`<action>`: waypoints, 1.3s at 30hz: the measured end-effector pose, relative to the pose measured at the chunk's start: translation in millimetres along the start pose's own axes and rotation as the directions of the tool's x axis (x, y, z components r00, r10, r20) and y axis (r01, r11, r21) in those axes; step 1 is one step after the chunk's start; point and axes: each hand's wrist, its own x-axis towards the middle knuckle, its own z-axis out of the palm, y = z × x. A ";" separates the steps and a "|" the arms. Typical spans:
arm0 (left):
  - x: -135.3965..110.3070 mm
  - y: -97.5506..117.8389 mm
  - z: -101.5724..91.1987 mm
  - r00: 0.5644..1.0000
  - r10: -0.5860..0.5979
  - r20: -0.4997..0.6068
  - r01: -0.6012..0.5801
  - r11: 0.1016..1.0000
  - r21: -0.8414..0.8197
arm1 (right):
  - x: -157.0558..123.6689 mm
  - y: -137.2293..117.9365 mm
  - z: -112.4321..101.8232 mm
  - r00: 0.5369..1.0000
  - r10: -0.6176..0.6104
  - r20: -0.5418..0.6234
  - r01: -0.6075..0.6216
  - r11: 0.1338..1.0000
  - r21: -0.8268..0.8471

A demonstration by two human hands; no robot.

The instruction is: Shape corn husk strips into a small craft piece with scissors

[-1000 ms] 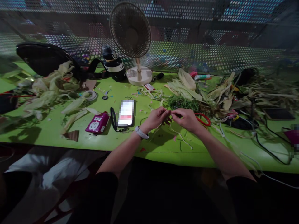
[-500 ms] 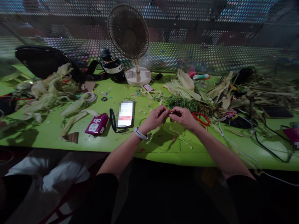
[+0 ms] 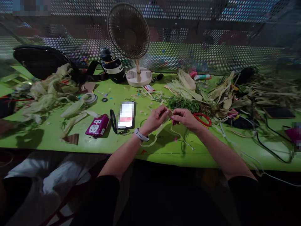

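Close together over the green table (image 3: pixel 113 142), my left hand (image 3: pixel 157 118) and my right hand (image 3: pixel 183 118) both pinch a thin strip of pale corn husk (image 3: pixel 155 138). One end of the strip hangs below my left hand and curls toward the wrist with the white watch band. Part of the strip is hidden between my fingertips. Under my right hand a thin pale strand (image 3: pixel 187 142) trails down to the tabletop. A red ring-shaped object (image 3: pixel 204 119) lies just right of my right hand.
Husk piles lie left (image 3: pixel 50 94) and right (image 3: pixel 188 84). A fan (image 3: pixel 138 77) and black bottle (image 3: pixel 114 70) stand at the back. A lit phone (image 3: pixel 126 115) and magenta box (image 3: pixel 97 126) are left of my hands. Cables (image 3: pixel 265 147) run along the right.
My fingertips have shifted slightly, and the right fingers curl more. The husk strip now hangs out further below my left hand, in a longer curve toward the wrist.
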 end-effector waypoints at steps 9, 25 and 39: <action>1.4 -1.9 -1.8 0.998 -0.004 0.059 0.003 1.000 0.028 | -3.3 -4.3 -8.4 0.999 -0.049 -0.025 0.048 0.998 -0.050; 3.9 -5.2 -7.6 0.999 0.034 0.013 -0.035 0.996 0.088 | -4.3 -4.6 -16.8 0.997 -0.024 -0.075 0.023 1.000 -0.020; 3.4 -5.0 -5.9 0.999 0.001 0.039 -0.006 0.993 0.116 | -3.9 -2.5 -17.2 0.992 -0.085 -0.092 0.072 0.988 -0.137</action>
